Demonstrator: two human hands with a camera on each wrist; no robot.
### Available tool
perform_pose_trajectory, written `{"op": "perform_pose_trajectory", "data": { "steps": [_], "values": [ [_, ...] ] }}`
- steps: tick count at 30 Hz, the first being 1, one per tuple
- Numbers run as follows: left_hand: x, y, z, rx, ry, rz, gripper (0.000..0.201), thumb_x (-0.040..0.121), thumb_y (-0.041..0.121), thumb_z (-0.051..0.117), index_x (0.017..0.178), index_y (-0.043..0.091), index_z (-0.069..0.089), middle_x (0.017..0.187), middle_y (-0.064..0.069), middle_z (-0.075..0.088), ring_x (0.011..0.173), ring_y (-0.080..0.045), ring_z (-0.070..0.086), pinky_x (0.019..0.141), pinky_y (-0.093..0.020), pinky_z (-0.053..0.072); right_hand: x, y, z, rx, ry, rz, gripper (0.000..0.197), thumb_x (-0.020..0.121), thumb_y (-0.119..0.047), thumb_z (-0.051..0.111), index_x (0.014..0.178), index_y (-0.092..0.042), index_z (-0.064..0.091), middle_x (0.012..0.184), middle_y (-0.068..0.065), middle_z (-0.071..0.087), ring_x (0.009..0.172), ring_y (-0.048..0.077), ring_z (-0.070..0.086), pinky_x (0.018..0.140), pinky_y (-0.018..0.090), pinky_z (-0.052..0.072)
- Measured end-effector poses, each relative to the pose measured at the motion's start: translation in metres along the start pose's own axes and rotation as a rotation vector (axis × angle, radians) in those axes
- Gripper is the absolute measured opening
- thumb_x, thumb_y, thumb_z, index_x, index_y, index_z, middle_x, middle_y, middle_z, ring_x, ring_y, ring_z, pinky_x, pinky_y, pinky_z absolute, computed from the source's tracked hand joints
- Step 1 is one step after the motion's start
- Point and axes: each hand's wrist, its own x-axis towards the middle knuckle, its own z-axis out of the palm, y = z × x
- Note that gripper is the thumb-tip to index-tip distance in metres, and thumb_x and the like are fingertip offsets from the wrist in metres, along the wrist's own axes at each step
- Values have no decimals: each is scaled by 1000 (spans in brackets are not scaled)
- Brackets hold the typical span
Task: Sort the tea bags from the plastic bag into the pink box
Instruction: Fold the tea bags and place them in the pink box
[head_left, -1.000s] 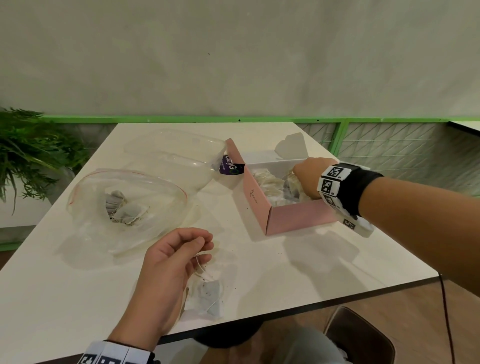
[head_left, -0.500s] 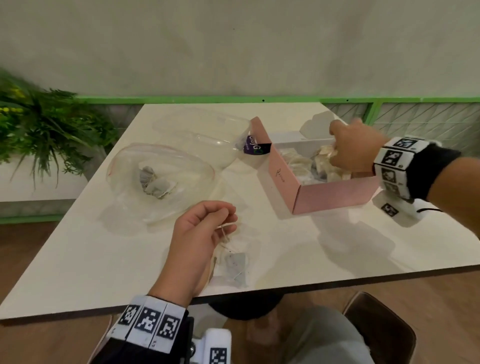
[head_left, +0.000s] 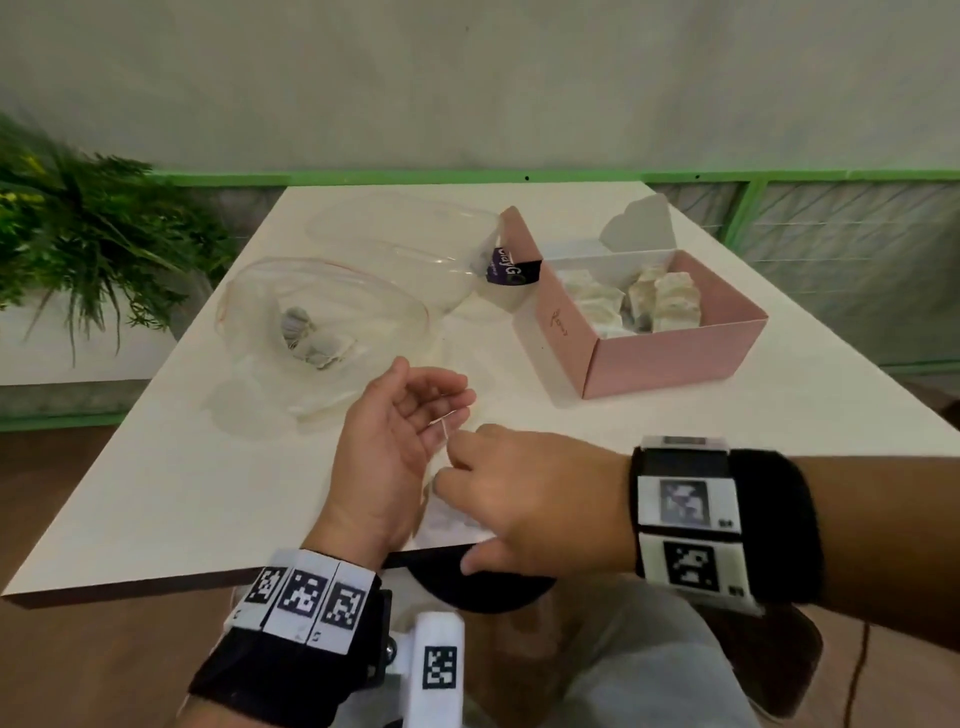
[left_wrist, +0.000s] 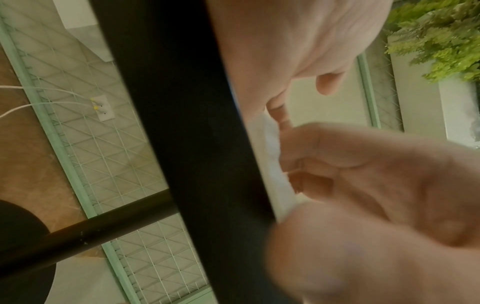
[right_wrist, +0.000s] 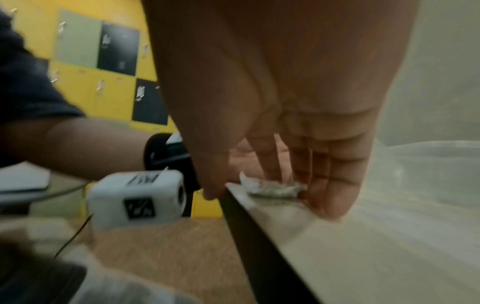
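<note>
At the far left, away from both hands, the plastic bag lay open on the desk with a few tea bags inside it, beyond and a little left of the left hand. That hand rested palm up near the front edge of the desk, fingers loosely curled; a thin string crossed its fingertips, though whether they pinched it could not be told. Directly right of it, touching or nearly so, the right hand came in from the right, its fingers held straight and laid down beside a single tea bag, with the thumb hanging over the desk edge. That tea bag lay flat at the very front edge, between the two hands, its long side running roughly along the edge. The right hand looked the nearer and better placed to lift it; with so little desk in front, a slip could have sent it to the floor. Further right and beyond both hands stood the pink box, open-topped and already holding several tea bags, the stretch of desk between it and the right hand free for a carry.
</note>
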Motion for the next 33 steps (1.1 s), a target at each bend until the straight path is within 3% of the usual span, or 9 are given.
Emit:
{"op": "perform_pose_trajectory", "data": {
  "steps": [4,7,9,12,15,17,23,30,33],
  "values": [
    [0,1,1,11,10,-4,40,94,41,56,94,4,70,106,-20,71,104,-33,68,101,-45,51,-9,-5,11,14,140,-133,15,80,-14,75,83,-10,61,78,10,56,62,31,56,46,40,50],
    [1,1,2,5,14,-15,43,86,43,54,94,3,68,106,-20,70,103,-33,67,104,-48,49,-18,5,-6,108,98,-99,14,90,-23,61,80,-14,65,80,5,61,74,28,59,63,43,52],
    [3,1,1,2,7,-16,41,92,41,52,93,4,69,105,-19,71,103,-32,67,103,-48,49,-25,21,-29,254,101,17,20,96,-31,57,90,-18,71,91,0,66,87,21,60,81,37,50],
    [3,0,0,8,14,-18,39,102,34,47,92,4,70,104,-19,71,103,-32,67,102,-48,49,-36,59,-68,377,265,245,17,94,-33,66,92,-20,76,90,-5,71,81,7,59,77,20,45],
    [2,1,1,18,23,-23,39,104,30,46,91,4,70,102,-18,72,104,-33,66,103,-49,49,-45,106,-94,562,445,495,13,91,-24,69,84,-15,75,79,10,70,66,15,56,68,35,50],
    [1,2,3,35,31,-20,39,105,28,45,90,3,71,100,-18,72,103,-33,66,104,-50,49,-48,135,-96,629,492,620,15,92,-19,68,79,-14,73,70,8,65,64,19,52,63,36,44],
    [0,2,5,71,38,-13,37,105,27,46,91,2,70,98,-18,73,100,-33,68,102,-50,49,-52,178,-63,661,320,833,13,90,-11,64,90,-18,74,75,4,69,63,19,58,61,31,50],
    [1,1,4,88,40,-5,34,103,26,48,96,0,69,101,-20,71,99,-32,68,98,-47,52,-35,171,-47,646,149,817,15,86,-8,65,83,-22,72,82,-2,65,77,13,54,63,23,41],
    [1,2,4,92,42,-3,34,104,25,47,98,-1,68,101,-20,71,98,-31,69,97,-46,52,-31,169,-47,615,86,822,17,92,-14,58,98,-16,75,91,-6,63,88,14,54,78,27,46]
  ]
}}
